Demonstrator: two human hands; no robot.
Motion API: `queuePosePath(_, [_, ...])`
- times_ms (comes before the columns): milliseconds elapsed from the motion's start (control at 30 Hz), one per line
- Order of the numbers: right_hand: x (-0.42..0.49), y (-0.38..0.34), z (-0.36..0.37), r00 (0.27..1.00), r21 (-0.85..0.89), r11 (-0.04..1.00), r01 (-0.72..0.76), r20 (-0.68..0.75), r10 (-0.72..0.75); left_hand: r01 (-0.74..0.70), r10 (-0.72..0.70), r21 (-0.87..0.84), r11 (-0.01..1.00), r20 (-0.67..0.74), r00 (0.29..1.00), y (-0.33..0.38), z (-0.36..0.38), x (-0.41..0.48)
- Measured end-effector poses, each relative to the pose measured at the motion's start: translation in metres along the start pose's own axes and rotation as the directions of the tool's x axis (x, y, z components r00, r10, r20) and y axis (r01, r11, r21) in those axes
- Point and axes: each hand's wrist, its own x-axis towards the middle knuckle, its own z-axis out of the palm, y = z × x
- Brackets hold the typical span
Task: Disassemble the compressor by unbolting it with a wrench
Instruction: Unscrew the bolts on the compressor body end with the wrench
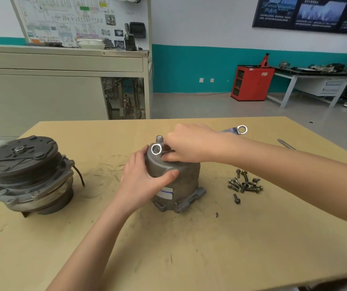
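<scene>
Gripping the compressor housing (186,177) with your left hand (145,181), you clench the wrench (232,130) in your right hand (191,143) atop it.

Compressor housing (184,177) is recorded as grey cast metal, matt and slightly rough, with 1 glossy label (165,193) stuck on its side. Wrench (241,130) is listed as polished metal, bright and smooth; bolts (244,184) as dark, dull metal. Table top (189,248) is noted as matt tan board, smudged dark; pulley assembly (21,171) as blackened matt metal.
</scene>
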Motion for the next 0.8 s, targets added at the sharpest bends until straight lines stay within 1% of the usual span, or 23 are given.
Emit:
queuePosePath(167, [0.008, 0.005, -0.015, 0.98, 0.049, 0.996, 0.068, 0.183, -0.076, 0.004, -0.004, -0.003, 1.0, -0.005, 1.0, 0.0, 0.0, 0.0])
queuePosePath(233, [0.012, 0.01, -0.03, 0.975, 0.081, 0.993, 0.084, 0.198, -0.098, 0.006, -0.006, -0.001, 1.0, -0.005, 1.0, 0.0, 0.0, 0.0])
queuePosePath(300, [0.011, 0.018, -0.052, 0.985, 0.115, 0.991, 0.062, 0.155, -0.08, 0.008, -0.008, 0.001, 1.0, 0.0, 1.0, -0.001, 0.0, 0.0])
queuePosePath(367, [0.002, 0.033, -0.074, 0.997, 0.159, 0.987, 0.018, 0.076, -0.03, 0.001, -0.001, 0.001, 1.0, -0.001, 1.0, -0.002, 0.0, 0.0])
queuePosePath(467, [-0.027, 0.059, -0.077, 0.994, 0.169, 0.982, -0.083, -0.049, 0.093, -0.001, 0.001, -0.002, 1.0, -0.005, 1.0, -0.002, 0.0, 0.001])
queuePosePath(533, [-0.055, 0.071, -0.044, 0.965, 0.166, 0.965, -0.204, -0.134, 0.227, -0.006, 0.005, -0.011, 1.0, -0.004, 1.0, -0.004, 0.001, 0.002])
queuePosePath(567, [-0.071, 0.073, -0.019, 0.94, 0.157, 0.947, -0.281, -0.154, 0.304, -0.005, 0.005, -0.014, 1.0, -0.006, 1.0, -0.004, 0.001, 0.002])
queuePosePath(600, [-0.088, 0.073, 0.007, 0.913, 0.136, 0.919, -0.37, -0.13, 0.387, -0.004, 0.004, -0.012, 1.0, -0.007, 1.0, -0.005, 0.001, 0.003])
queuePosePath(667, [-0.122, 0.068, 0.061, 0.866, 0.051, 0.865, -0.498, -0.021, 0.5, -0.01, 0.01, -0.015, 1.0, -0.011, 1.0, -0.006, 0.002, 0.003])
queuePosePath(733, [-0.15, 0.064, 0.102, 0.837, -0.024, 0.838, -0.545, 0.046, 0.546, -0.025, 0.025, -0.021, 0.999, -0.019, 1.0, -0.008, 0.002, 0.004])
queuePosePath(800, [-0.168, 0.061, 0.13, 0.833, -0.068, 0.834, -0.547, 0.059, 0.551, -0.032, 0.032, -0.024, 0.999, -0.02, 0.999, -0.009, 0.002, 0.005])
